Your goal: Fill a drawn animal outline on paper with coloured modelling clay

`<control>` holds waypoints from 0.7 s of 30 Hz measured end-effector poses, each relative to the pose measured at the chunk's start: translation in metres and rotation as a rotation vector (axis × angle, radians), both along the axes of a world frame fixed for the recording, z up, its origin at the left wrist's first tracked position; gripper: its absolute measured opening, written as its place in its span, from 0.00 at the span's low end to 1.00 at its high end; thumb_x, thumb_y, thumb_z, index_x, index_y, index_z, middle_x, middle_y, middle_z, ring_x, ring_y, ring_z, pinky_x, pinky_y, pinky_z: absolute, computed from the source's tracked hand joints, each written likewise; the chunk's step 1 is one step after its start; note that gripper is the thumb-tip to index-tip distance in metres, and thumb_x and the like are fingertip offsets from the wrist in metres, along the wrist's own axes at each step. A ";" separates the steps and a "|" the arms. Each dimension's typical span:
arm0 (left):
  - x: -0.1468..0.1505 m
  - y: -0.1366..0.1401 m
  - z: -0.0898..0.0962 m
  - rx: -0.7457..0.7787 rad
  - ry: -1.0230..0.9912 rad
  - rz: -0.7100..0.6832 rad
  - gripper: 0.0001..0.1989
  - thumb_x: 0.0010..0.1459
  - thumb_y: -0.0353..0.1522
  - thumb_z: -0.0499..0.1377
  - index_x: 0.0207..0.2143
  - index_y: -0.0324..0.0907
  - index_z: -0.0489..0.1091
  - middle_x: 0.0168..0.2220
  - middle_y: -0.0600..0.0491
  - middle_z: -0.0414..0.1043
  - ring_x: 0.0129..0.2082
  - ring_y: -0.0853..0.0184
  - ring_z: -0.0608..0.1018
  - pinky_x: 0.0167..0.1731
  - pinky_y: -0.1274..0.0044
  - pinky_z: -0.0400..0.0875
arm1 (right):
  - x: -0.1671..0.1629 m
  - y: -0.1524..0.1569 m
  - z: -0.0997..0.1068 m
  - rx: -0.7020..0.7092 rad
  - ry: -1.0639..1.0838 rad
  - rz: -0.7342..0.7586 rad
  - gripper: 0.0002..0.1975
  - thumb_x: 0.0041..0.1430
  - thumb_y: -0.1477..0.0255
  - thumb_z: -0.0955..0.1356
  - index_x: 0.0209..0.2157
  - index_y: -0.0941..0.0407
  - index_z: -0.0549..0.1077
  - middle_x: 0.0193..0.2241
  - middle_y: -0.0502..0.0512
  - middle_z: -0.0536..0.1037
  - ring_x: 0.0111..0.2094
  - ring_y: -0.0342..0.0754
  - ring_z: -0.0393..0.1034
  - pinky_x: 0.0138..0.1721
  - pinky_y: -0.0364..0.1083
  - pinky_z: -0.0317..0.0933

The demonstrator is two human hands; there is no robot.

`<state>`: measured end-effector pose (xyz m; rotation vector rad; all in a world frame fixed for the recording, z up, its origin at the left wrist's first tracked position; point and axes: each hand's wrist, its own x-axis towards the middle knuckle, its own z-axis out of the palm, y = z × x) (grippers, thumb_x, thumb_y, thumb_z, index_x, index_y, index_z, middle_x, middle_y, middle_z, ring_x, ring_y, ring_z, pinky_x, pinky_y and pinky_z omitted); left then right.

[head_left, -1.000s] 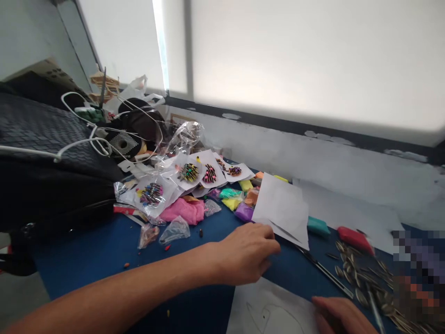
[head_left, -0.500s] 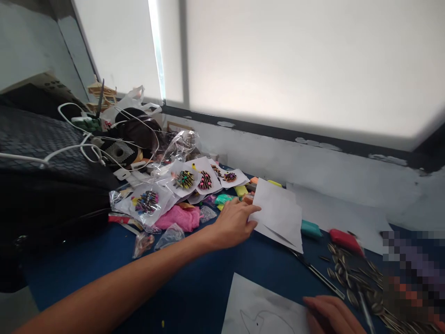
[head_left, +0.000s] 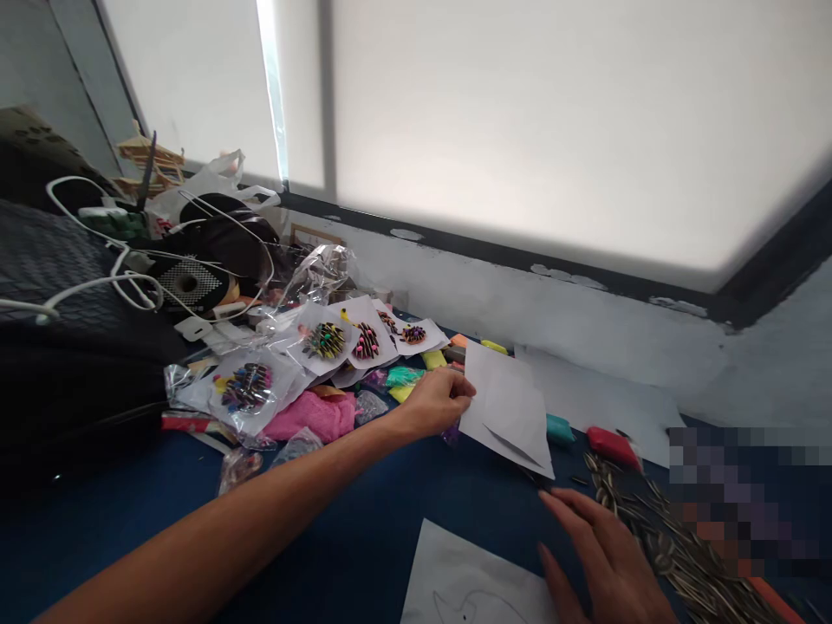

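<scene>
My left hand [head_left: 438, 401] reaches across the table, thumb and forefinger closed together on the left edge of a small stack of white paper sheets [head_left: 503, 403]. The stack is slightly raised, one sheet's corner loose. My right hand [head_left: 601, 550] is at the lower right, fingers stretched out and thumb apart. Its fingertips are just below the stack, over a thin dark tool [head_left: 534, 477] that is mostly hidden. Beside the right thumb lies a white sheet [head_left: 448, 563] with a pencil outline of a pointed-snouted animal.
Sunflower seeds [head_left: 659, 542] are scattered at right. Red [head_left: 613, 445] and teal packets [head_left: 559, 429] lie behind. At left are papers with seed-covered clay figures [head_left: 325, 341], a pink cloth-like piece [head_left: 315, 416], plastic bags, white cables [head_left: 97, 282] and a black bag [head_left: 71, 373].
My left thumb and forefinger have closed at the stack's edge. My right hand has moved up and left toward the stack, over the dark tool. The view has turned slightly right.
</scene>
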<state>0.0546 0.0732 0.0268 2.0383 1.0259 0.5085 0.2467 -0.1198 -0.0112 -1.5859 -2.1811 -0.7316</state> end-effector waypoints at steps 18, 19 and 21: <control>-0.001 -0.008 0.000 0.288 0.009 -0.019 0.12 0.63 0.27 0.52 0.45 0.38 0.72 0.44 0.46 0.74 0.48 0.61 0.73 0.51 0.66 0.67 | -0.002 0.060 0.010 0.037 -0.258 -0.213 0.27 0.55 0.91 0.55 0.50 0.63 0.75 0.49 0.66 0.79 0.48 0.55 0.76 0.47 0.53 0.70; -0.003 -0.009 -0.001 0.342 0.033 -0.019 0.13 0.61 0.26 0.52 0.43 0.38 0.73 0.46 0.45 0.73 0.51 0.59 0.71 0.54 0.65 0.64 | -0.001 0.057 0.009 0.040 -0.263 -0.219 0.27 0.55 0.91 0.55 0.49 0.63 0.75 0.49 0.67 0.79 0.47 0.56 0.76 0.46 0.53 0.70; -0.006 -0.011 -0.004 0.428 0.087 -0.052 0.11 0.59 0.26 0.54 0.41 0.38 0.75 0.46 0.44 0.73 0.54 0.56 0.69 0.55 0.64 0.63 | 0.002 0.052 0.008 0.045 -0.269 -0.231 0.28 0.54 0.92 0.55 0.48 0.64 0.76 0.48 0.66 0.80 0.47 0.55 0.77 0.45 0.53 0.71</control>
